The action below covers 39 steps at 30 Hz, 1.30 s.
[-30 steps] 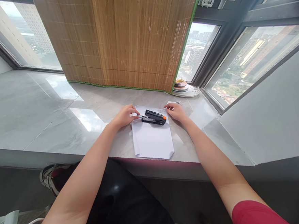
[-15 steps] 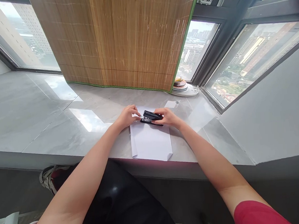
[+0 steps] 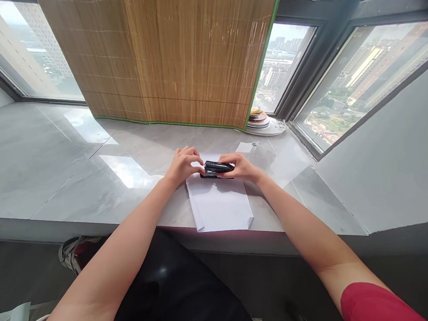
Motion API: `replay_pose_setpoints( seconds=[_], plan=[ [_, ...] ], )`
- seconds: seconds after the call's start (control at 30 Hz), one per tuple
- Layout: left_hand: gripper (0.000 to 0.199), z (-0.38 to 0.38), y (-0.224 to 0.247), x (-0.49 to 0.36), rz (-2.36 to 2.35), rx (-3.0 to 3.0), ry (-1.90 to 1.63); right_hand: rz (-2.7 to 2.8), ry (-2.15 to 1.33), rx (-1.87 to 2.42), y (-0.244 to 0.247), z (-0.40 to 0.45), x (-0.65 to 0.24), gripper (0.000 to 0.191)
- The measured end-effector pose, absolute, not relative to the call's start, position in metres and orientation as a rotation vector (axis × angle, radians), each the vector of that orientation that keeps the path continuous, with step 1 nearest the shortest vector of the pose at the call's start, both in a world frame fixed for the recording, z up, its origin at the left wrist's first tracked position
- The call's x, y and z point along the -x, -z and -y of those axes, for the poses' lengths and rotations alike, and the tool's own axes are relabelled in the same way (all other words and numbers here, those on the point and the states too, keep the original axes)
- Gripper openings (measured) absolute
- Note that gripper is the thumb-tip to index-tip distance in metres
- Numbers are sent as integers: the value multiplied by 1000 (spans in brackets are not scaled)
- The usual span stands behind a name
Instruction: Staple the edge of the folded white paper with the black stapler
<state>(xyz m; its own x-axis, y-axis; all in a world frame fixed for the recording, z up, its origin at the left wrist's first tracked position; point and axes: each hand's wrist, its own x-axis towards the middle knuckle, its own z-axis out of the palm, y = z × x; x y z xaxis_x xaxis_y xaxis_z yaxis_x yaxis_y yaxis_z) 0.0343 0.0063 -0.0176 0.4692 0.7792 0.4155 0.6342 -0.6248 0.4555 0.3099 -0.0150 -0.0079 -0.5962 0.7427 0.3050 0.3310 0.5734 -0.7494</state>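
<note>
A black stapler [image 3: 218,167] lies across the top part of some white paper [image 3: 222,206], its front end pointing left. My right hand [image 3: 238,166] is closed around the stapler's rear half, thumb on the near side and fingers over the far side. At the front end, my left hand [image 3: 185,164] has its thumb and index finger bent around the stapler's tip; its other fingers are curled above. Between the stapler's upper arm and its base only a narrow gap shows. The paper's lower corners are folded or curled.
The paper rests on a grey tiled window ledge [image 3: 129,200], reaching its front edge. Behind hangs a bamboo blind [image 3: 170,61]. A stack of plates [image 3: 265,125] stands by the window at right, and a small white card [image 3: 247,147] lies beyond my right hand.
The stapler's upper arm has come down closer to its base, and the silvery part by my left fingertips no longer shows. The paper's lower end has swung slightly right.
</note>
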Motion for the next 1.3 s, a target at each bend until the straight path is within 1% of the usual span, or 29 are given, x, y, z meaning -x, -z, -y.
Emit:
replay_pose_setpoints(
  seconds=[0.17,0.27,0.4,0.47,0.53,0.6,0.67,0.8,0.9,1.07,1.2,1.3],
  plan=[
    [22,-4,14,-37,-1155,-2543,-810,2239,-859,864,3,18,-308,31],
    [25,-3,11,-37,-1146,-2480,-884,2196,-802,944,0,16,-314,31],
    [30,-6,17,-43,-1405,-2305,-1044,1895,-669,1141,1,7,-333,34],
    [39,-9,25,-50,-1569,-2271,-995,1743,-571,1278,5,0,-344,34],
    [45,-12,34,-55,-1640,-2298,-862,1639,-445,1400,11,-7,-355,33],
    [42,-14,41,-56,-1636,-2362,-717,1574,-324,1488,17,-12,-364,30],
    [36,-15,43,-54,-1619,-2416,-627,1534,-252,1563,22,-15,-371,30],
    [29,-11,37,-42,-1634,-2423,-620,1506,-217,1704,24,-15,-379,34],
    [27,-8,33,-38,-1656,-2373,-636,1575,-264,1721,21,-12,-380,37],
    [18,-9,31,-36,-1640,-2247,-802,1702,-434,1668,14,-9,-378,38],
    [19,-11,28,-31,-1614,-2075,-1020,1718,-465,1672,12,-7,-374,38],
    [19,-12,25,-29,-1561,-2019,-1104,1767,-475,1640,12,-6,-371,38]
  ],
)
